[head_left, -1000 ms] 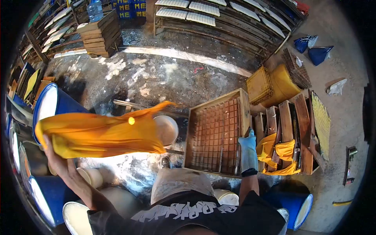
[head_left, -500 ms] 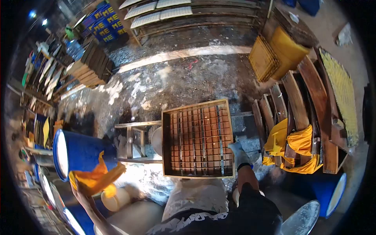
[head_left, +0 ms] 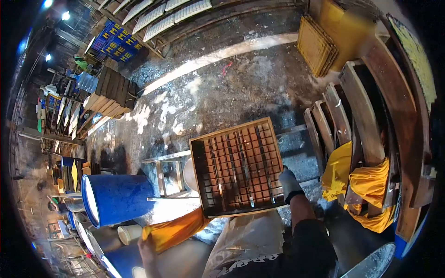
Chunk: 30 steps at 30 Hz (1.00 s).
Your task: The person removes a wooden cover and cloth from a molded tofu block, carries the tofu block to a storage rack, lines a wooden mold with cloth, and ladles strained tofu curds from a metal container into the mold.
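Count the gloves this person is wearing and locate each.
1: a glove on the right hand, at the edge of the wooden tray. The left hand is bare, holding an orange cloth.

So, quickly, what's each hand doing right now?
Left hand: closed, holding the orange cloth.
Right hand: gloved, at the side of the wooden frame; whether its fingers are closed on it can't be told.

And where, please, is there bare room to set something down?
The widest bare patch is the stained floor beyond the gridded tray, bordered by the pale strip and yellow stack. A narrower gap separates tray and wooden frames. Crowded: around the blue barrel and among those frames.
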{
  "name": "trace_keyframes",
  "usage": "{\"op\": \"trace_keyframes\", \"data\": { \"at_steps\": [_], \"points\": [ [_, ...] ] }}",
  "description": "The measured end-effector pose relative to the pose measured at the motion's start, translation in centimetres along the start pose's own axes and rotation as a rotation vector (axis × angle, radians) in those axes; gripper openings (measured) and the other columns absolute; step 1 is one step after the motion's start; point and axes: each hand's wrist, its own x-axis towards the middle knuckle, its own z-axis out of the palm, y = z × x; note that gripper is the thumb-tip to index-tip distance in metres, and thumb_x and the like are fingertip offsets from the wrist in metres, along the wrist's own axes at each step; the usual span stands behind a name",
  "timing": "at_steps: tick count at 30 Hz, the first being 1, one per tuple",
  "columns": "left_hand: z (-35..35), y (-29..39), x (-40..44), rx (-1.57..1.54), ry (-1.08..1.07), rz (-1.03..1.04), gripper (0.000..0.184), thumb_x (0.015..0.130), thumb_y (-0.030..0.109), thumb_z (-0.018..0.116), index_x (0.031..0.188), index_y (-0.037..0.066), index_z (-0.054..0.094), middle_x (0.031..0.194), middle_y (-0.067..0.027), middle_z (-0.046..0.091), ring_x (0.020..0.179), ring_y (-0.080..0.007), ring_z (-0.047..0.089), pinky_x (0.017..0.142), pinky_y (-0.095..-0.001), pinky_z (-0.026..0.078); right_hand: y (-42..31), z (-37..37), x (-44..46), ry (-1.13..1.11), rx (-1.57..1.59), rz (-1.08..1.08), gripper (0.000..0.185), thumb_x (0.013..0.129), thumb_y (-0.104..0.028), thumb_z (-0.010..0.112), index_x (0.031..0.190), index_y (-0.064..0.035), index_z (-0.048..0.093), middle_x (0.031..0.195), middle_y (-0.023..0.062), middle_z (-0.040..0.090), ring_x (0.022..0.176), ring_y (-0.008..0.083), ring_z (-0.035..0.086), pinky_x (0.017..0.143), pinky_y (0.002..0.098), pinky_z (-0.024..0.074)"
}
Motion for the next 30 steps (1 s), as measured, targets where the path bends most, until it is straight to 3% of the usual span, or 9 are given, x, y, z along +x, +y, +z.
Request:
{"op": "trace_keyframes", "data": {
  "at_steps": [11, 13, 15, 18, 20, 21, 24, 26, 30],
  "points": [
    [1.7, 0.5, -3.2, -0.212, -0.289, -0.261, 0.020, 0.095, 0.010, 0.063, 0.112, 0.001, 0.066, 0.091, 0.0014, 0.063, 0.082, -0.0073, 0.056, 0.071, -0.0242, 0.046, -5.7, -6.5, -11.5, 0.089, -0.084, -0.059, 0.072, 0.084, -0.028, 0.069, 0.145, -0.0045, 0.039, 0.143, 0.0221, 0.047, 0.129, 0.0377, 0.050, 0.105, 0.0442, 0.0448],
    [1.3, 1.7, -2.9, -0.123, -0.458, -0.075, 0.022, 0.095, 0.011, 0.062, 0.113, 0.000, 0.065, 0.092, -0.0008, 0.066, 0.082, -0.0083, 0.057, 0.071, -0.0258, 0.047, -10.4, -5.6, -18.3, 0.186, -0.163, -0.219, 0.078, 0.080, -0.028, 0.075, 0.145, -0.0037, 0.040, 0.145, 0.0223, 0.045, 0.130, 0.0375, 0.048, 0.107, 0.0452, 0.0429],
    [1.7, 1.4, -2.9, -0.078, -0.682, 0.195, 0.025, 0.094, 0.010, 0.062, 0.116, -0.002, 0.065, 0.094, -0.0076, 0.070, 0.082, -0.0126, 0.062, 0.070, -0.0304, 0.050, -14.0, -3.2, -26.1, -0.167, 0.409, -0.716, 0.089, 0.071, -0.016, 0.084, 0.147, -0.0049, 0.039, 0.152, 0.0225, 0.037, 0.139, 0.0325, 0.039, 0.113, 0.0416, 0.0352],
    [-0.3, 5.6, -2.6, 0.216, -0.844, 0.428, 0.031, 0.089, 0.005, 0.065, 0.119, 0.000, 0.065, 0.101, -0.0194, 0.072, 0.082, -0.0232, 0.070, 0.073, -0.0359, 0.053, -22.4, -1.7, -42.5, -0.401, 0.185, -1.230, 0.084, 0.072, -0.012, 0.084, 0.144, -0.0042, 0.041, 0.148, 0.0215, 0.041, 0.138, 0.0321, 0.039, 0.113, 0.0427, 0.0352],
    [-2.5, 6.0, -2.3, 0.163, -0.849, 0.536, 0.033, 0.086, 0.001, 0.066, 0.119, 0.001, 0.065, 0.100, -0.0202, 0.071, 0.086, -0.0285, 0.070, 0.075, -0.0351, 0.054, -24.9, 1.3, -49.9, -0.509, 0.092, -1.255, 0.075, 0.074, -0.014, 0.084, 0.139, -0.0034, 0.048, 0.140, 0.0191, 0.049, 0.130, 0.0295, 0.047, 0.110, 0.0395, 0.0378],
    [-4.1, 6.5, -2.2, 0.047, -0.833, 0.596, 0.033, 0.086, 0.001, 0.066, 0.119, 0.001, 0.065, 0.100, -0.0189, 0.072, 0.087, -0.0259, 0.070, 0.076, -0.0342, 0.054, -25.2, 2.8, -52.4, -0.764, 0.314, -1.091, 0.057, 0.081, -0.016, 0.079, 0.131, -0.0023, 0.055, 0.124, 0.0128, 0.059, 0.113, 0.0212, 0.056, 0.100, 0.0336, 0.0440],
    [-9.6, 7.0, -2.4, -0.191, -0.898, 0.551, 0.029, 0.088, 0.002, 0.067, 0.117, 0.000, 0.063, 0.100, -0.0115, 0.071, 0.091, -0.0151, 0.067, 0.079, -0.0301, 0.054, -26.1, 1.5, -58.9, -0.768, 0.315, -0.864, 0.040, 0.089, -0.018, 0.072, 0.123, -0.0005, 0.060, 0.104, 0.0075, 0.065, 0.096, 0.0140, 0.059, 0.087, 0.0284, 0.0475],
    [-10.6, 5.4, -3.3, -0.589, -0.882, 0.399, 0.026, 0.090, 0.004, 0.068, 0.115, 0.000, 0.063, 0.096, -0.0095, 0.071, 0.092, -0.0137, 0.066, 0.077, -0.0304, 0.054, -26.0, 0.5, -62.8, -0.574, 0.349, -0.958, 0.029, 0.092, -0.014, 0.066, 0.117, 0.0018, 0.063, 0.102, 0.0042, 0.066, 0.093, 0.0085, 0.059, 0.082, 0.0241, 0.0477],
    [-10.1, 4.9, -4.1, -0.404, -0.881, 0.545, 0.028, 0.088, 0.016, 0.075, 0.110, 0.002, 0.066, 0.095, -0.0101, 0.071, 0.084, -0.0173, 0.067, 0.077, -0.0310, 0.053, -23.9, 0.1, -67.0, -0.345, 0.832, -0.987, 0.029, 0.089, -0.002, 0.065, 0.118, 0.0018, 0.062, 0.107, 0.0064, 0.068, 0.097, 0.0129, 0.064, 0.088, 0.0287, 0.0515]
  ]
}}
